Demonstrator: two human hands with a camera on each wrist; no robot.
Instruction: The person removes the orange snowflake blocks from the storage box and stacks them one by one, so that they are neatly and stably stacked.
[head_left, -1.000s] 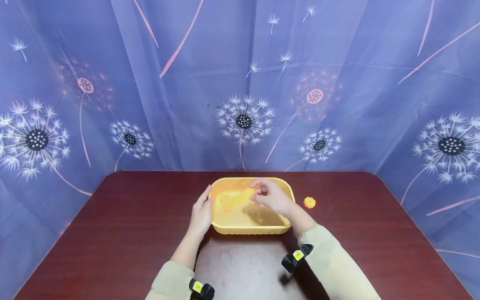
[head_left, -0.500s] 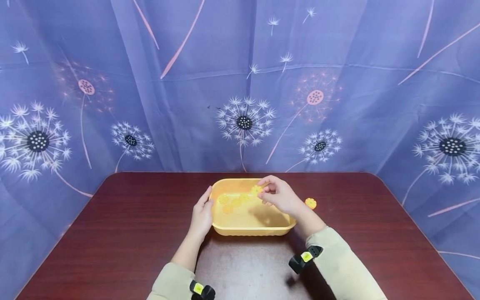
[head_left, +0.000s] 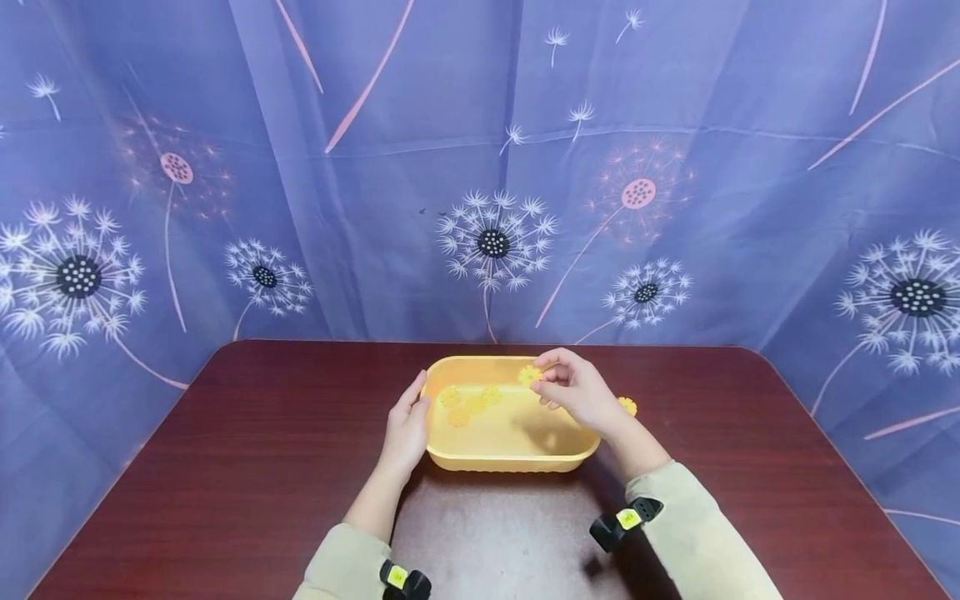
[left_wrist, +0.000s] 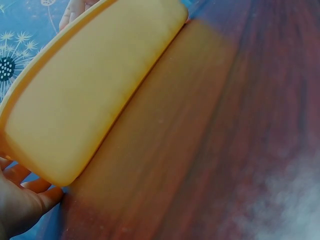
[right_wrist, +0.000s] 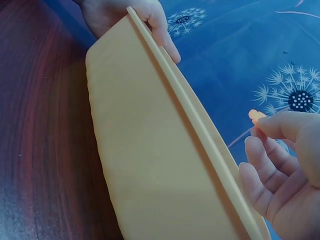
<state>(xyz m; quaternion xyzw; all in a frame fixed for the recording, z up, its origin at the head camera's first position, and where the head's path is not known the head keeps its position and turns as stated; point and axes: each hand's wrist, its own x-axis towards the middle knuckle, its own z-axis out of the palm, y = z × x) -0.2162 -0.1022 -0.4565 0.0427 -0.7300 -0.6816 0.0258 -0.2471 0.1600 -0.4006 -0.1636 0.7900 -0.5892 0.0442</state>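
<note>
Six small flower-shaped pieces show, all yellow or orange with bumpy edges. One is the held flower piece (head_left: 530, 375), which looks bright yellow from the head and glows orange from the right wrist. Four flower pieces (head_left: 458, 417) lie in the one yellow tub (head_left: 512, 466), bunched in its far left part, and they almost match its color. One loose flower piece (head_left: 628, 406) sits on the table (head_left: 225, 467), just right of the tub and partly behind the right arm.

The right hand (head_left: 581, 392) pinches the held flower piece between the tips of its thumb and pointer finger. The piece pokes out past those tips, up above the floor of the tub, at its far right part. The other fingers bend loosely below and touch no flower.

The left hand (head_left: 405, 433) holds the left end of the tub, with its thumb at the rim. The tub has round corners, a rim that sticks out, and a wavy bottom edge. The table is dark red-brown wood. Behind it hangs one blue curtain (head_left: 375, 250) with dandelions on it.
</note>
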